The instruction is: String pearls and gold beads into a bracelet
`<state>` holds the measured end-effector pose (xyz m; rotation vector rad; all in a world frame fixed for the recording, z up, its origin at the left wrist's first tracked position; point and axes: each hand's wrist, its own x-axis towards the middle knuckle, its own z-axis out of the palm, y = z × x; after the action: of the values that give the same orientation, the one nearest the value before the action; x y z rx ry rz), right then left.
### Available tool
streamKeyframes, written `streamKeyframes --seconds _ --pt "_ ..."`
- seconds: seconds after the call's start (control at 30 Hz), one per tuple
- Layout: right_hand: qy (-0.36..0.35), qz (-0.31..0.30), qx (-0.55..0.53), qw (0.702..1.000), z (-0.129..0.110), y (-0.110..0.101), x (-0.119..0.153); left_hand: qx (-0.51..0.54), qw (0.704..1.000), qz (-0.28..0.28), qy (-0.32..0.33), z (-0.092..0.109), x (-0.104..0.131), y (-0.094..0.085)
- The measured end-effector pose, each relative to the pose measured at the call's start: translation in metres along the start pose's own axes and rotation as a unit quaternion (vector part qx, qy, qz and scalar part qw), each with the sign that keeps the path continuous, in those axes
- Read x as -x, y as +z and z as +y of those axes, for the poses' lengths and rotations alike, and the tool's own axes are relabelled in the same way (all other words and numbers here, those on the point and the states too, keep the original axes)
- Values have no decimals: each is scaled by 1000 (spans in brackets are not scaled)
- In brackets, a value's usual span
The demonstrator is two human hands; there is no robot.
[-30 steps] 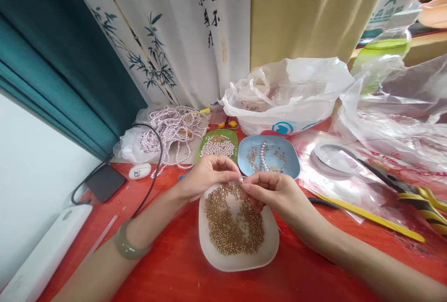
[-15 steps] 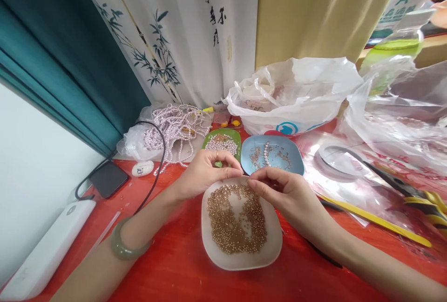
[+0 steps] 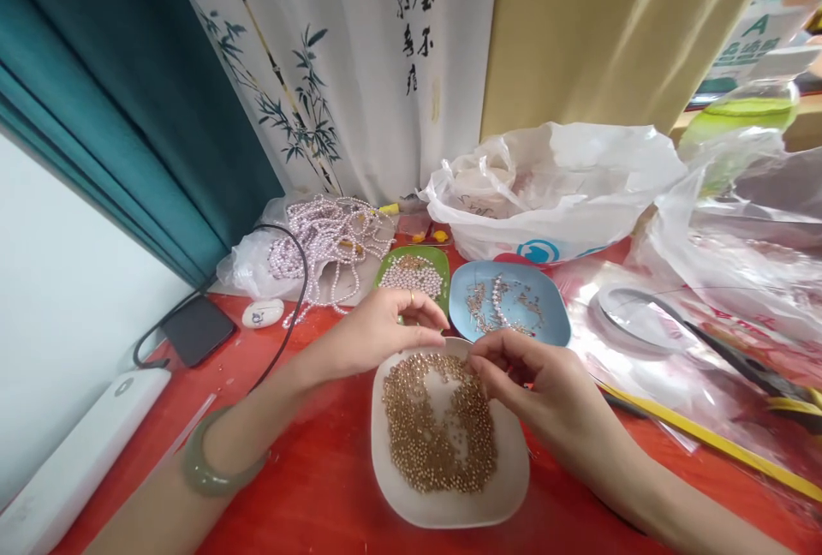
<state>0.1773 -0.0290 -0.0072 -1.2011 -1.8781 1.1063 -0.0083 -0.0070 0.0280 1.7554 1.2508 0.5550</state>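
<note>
A whitish square plate (image 3: 449,508) of small gold beads (image 3: 424,444) stands in front of me, with a bare patch among the beads. Over its far left rim, my left hand (image 3: 391,328) has thumb and fingertips brought together. My right hand (image 3: 536,375) pinches thumb against fingers at the far right rim. Whatever either pinch holds is too small to make out. Just beyond my hands are a green tray (image 3: 443,262) of pale pink and gold beads and a blue tray (image 3: 552,307) holding a short beaded strand (image 3: 497,294) and small metal pieces.
Pale pink bead strands (image 3: 321,238) lie in a heap at the back left. A phone (image 3: 198,331), a black cable (image 3: 301,281) and a long white device (image 3: 83,452) are at left. Plastic bags (image 3: 552,195), yellow tweezers (image 3: 706,426) and pliers (image 3: 732,358) occupy the right.
The view has shifted, so the scene sits slightly lower and further right. My two hands have come a little further apart, the right one moving rightward along the plate's rim.
</note>
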Motion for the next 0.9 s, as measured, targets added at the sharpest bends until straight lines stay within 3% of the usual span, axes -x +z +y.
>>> streamKeyframes --seconds 0.1,0.2,0.4,0.7,0.8,0.9 --pt "26 2 -29 999 5 1 0 -112 989 -98 8 -4 4 -5" --pt "26 -4 -46 999 8 2 0 -213 962 -152 75 -8 5 -4" --pt "9 -11 -49 999 9 4 1 -331 917 -176 138 -13 1 5" --pt "17 -16 -54 998 5 5 -2 -404 887 -176 140 -12 2 9" --pt "24 -18 -65 997 5 5 -2 -419 883 -170 128 -9 3 11" --pt "24 -20 -74 997 6 5 0 -395 897 -154 122 -9 2 13"
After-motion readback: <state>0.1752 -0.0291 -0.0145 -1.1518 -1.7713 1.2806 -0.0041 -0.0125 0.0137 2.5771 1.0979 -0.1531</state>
